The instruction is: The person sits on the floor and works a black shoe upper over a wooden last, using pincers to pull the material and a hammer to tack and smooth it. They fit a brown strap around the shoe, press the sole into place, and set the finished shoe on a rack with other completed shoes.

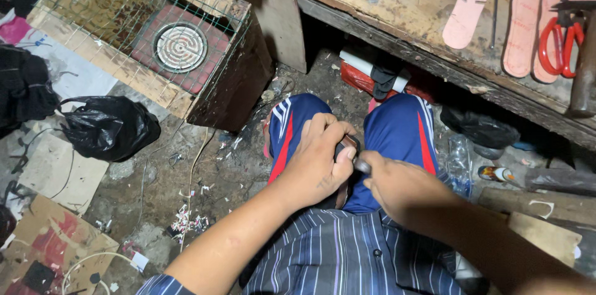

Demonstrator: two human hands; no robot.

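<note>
Floor-side wire-topped box, coil burner inside

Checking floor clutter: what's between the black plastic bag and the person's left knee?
Head view: between the black plastic bag and left knee lies dirty floor with paper scraps and a thin pale cord; the wooden crate's corner stands just behind.

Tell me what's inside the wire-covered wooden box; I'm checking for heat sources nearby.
Inside the wooden box, under wire mesh, sits a round coil burner on a reddish base. The box's walls hide its lower interior.
</note>
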